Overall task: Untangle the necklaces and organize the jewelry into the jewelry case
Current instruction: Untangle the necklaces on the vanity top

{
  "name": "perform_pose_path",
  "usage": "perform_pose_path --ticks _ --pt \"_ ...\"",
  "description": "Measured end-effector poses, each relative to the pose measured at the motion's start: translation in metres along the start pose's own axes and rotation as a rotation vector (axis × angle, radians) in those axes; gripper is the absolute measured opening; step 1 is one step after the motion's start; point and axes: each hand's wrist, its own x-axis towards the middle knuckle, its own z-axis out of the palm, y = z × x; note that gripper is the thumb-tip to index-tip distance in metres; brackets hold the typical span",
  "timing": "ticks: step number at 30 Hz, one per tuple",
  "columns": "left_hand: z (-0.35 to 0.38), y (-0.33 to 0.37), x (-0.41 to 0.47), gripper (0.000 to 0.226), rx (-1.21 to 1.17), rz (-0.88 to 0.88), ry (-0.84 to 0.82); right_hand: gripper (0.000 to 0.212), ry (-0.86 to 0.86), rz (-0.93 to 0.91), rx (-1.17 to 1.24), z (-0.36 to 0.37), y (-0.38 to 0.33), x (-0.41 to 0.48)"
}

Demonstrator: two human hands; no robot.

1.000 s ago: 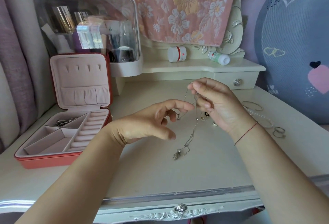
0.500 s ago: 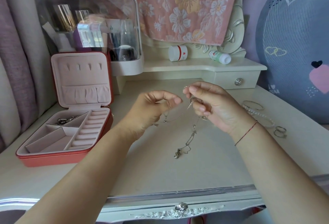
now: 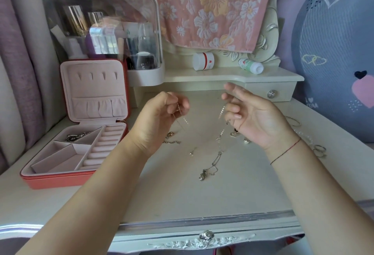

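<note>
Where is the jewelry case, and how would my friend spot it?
Start at the white dressing table and look to its left side, in front of the clear-lidded cosmetics box. The jewelry case sits there with its lid standing open. It is the only thing that is red outside and pink inside, with compartments and ring rolls.

The jewelry case [image 3: 60,181] sits left on the table [image 3: 222,204], loose rings [image 3: 319,150] right, necklace [image 3: 214,162] between.

Thin silver necklaces [image 3: 219,139] dangle apart; the pink-lined red jewelry case [image 3: 93,88] sits open.
</note>
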Motion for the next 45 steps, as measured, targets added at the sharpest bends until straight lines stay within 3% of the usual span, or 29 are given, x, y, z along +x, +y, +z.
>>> perform_pose_path --ticks 4,12,16,18,21,23,25,28,33,37,43,45 --pt "0.006 -0.001 -0.003 0.032 0.066 -0.060 -0.133 0.038 -0.171 0.019 0.207 -0.003 -0.002 0.000" --pt "0.013 -0.013 -0.007 0.053 0.719 -0.055 -0.110 0.052 -0.365 0.006 0.305 -0.002 -0.003 -0.003" --pt "0.012 -0.028 -0.007 0.042 0.968 -0.034 -0.109 0.056 -0.394 -0.007 0.330 -0.002 -0.005 -0.003" --pt "0.014 -0.028 -0.007 0.037 0.940 -0.074 -0.091 0.055 -0.396 -0.006 0.339 -0.003 -0.004 -0.003" --pt "0.017 -0.020 -0.005 0.031 0.658 -0.135 -0.052 0.043 -0.333 0.012 0.294 -0.006 -0.002 -0.001" --pt "0.016 -0.016 -0.002 0.030 0.450 -0.138 -0.030 0.034 -0.199 0.041 0.150 -0.005 0.000 0.000" --pt "0.015 -0.014 -0.001 0.027 0.288 -0.115 -0.013 0.026 -0.064 0.061 -0.150 -0.002 0.005 -0.001" --pt "0.017 -0.012 -0.003 0.021 0.280 -0.090 -0.021 0.018 -0.053 0.073 -0.592 0.005 0.017 -0.004" --pt "0.020 -0.010 -0.006 0.019 0.391 -0.068 -0.035 0.029 -0.089 0.126 -0.793 0.008 0.023 -0.006" --pt "0.018 -0.012 -0.004 0.020 0.410 -0.093 0.016 0.015 -0.138 0.132 -0.773 0.009 0.021 -0.007" --pt "0.016 -0.020 0.000 0.020 0.476 -0.099 0.143 0.021 -0.120 0.130 -0.306 0.008 0.015 -0.004" --pt "0.016 -0.020 0.000 0.025 0.440 -0.093 0.117 0.025 -0.130 0.123 -0.189 0.008 0.013 -0.003"
